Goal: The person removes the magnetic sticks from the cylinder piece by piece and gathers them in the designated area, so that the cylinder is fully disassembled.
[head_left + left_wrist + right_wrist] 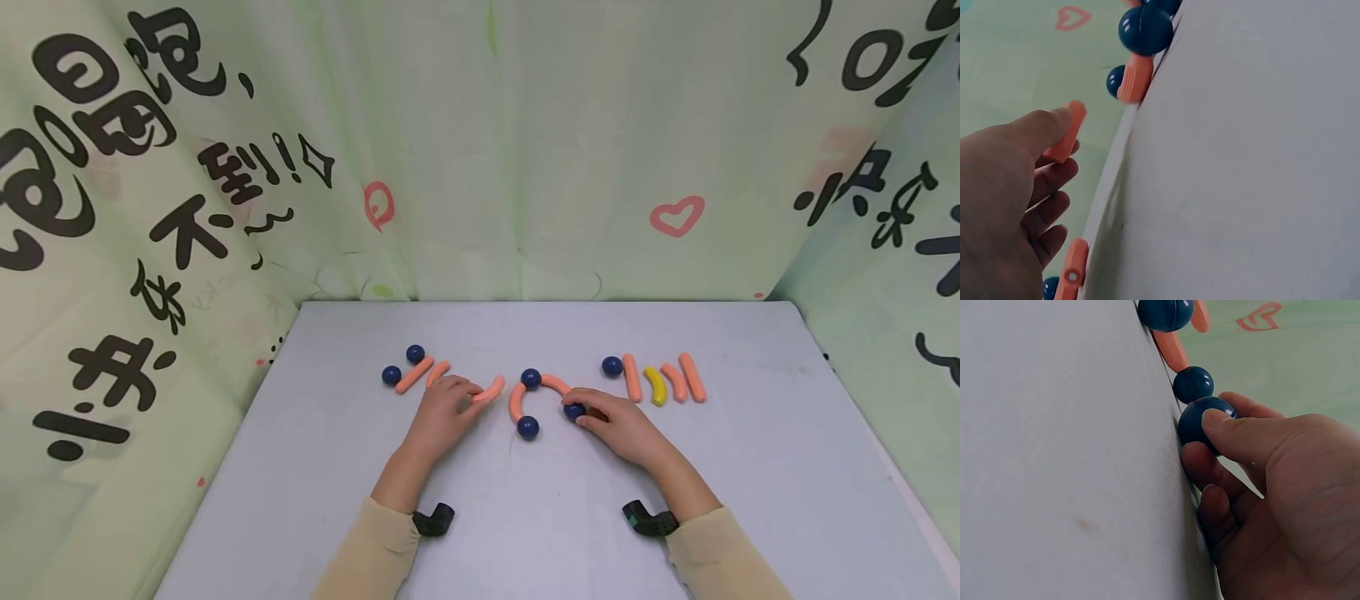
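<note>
Between thumb and fingertips my left hand pinches a curved pink-orange stick, lifted off the table in the left wrist view. My right hand grips a dark blue ball between thumb and fingers, low at the tabletop. That ball sits at the lower end of a curved pink-orange stick. An arc stands between the hands: a blue ball at its top, another curved stick down its left side, and a blue ball at the lower left.
Left on the white table lie two blue balls, a straight stick and a curved stick partly behind my left hand. On the right are a blue ball, several pink-orange sticks and a yellow curved stick. A printed curtain surrounds the table.
</note>
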Motion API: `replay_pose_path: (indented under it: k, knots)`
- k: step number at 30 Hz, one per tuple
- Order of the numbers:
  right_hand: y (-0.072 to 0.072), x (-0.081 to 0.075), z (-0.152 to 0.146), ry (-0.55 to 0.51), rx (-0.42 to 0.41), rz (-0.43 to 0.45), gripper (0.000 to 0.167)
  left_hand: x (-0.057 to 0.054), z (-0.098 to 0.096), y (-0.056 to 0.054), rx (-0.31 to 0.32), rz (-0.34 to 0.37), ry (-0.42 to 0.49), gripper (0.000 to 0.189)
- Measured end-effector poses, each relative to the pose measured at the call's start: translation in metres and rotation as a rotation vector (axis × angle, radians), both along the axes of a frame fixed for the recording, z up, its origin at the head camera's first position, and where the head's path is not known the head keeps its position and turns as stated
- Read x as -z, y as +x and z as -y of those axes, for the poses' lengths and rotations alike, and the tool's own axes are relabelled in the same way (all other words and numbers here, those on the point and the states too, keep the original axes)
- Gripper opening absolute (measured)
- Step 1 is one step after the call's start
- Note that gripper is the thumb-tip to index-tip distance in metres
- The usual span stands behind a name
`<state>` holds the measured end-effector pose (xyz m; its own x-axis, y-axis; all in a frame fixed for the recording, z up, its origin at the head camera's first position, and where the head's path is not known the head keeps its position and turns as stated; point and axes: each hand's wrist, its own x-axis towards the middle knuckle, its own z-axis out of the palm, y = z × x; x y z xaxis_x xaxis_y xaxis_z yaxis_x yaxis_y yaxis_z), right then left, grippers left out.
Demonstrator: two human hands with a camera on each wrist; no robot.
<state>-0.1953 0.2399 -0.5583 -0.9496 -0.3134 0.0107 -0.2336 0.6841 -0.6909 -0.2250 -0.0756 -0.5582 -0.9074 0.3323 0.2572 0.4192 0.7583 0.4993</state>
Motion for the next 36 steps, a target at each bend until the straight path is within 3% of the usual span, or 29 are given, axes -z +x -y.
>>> replay_pose_path:
  k: [8, 13, 18, 30, 36]
  knots:
    - [0.0, 0.001, 0.0, -0.004, 0.007, 0.004, 0.036, 0.006, 0.028, -0.009, -0.146, -0.051, 0.038, 0.02]
    - [0.0, 0.002, 0.0, -0.003, 0.009, 0.003, 0.037, 0.009, 0.033, -0.01, -0.194, -0.095, 0.025, 0.023]
    - [0.0, 0.002, -0.001, -0.01, 0.012, 0.008, 0.036, 0.01, 0.033, -0.01, -0.244, -0.088, -0.013, 0.022]
    - [0.0, 0.001, 0.0, -0.025, 0.002, 0.024, 0.035, 0.011, 0.032, -0.008, -0.268, -0.139, -0.047, 0.022]
    - [0.0, 0.0, 0.0, -0.025, 0.006, 0.032, 0.035, 0.008, 0.032, -0.008, -0.271, -0.108, -0.052, 0.021]
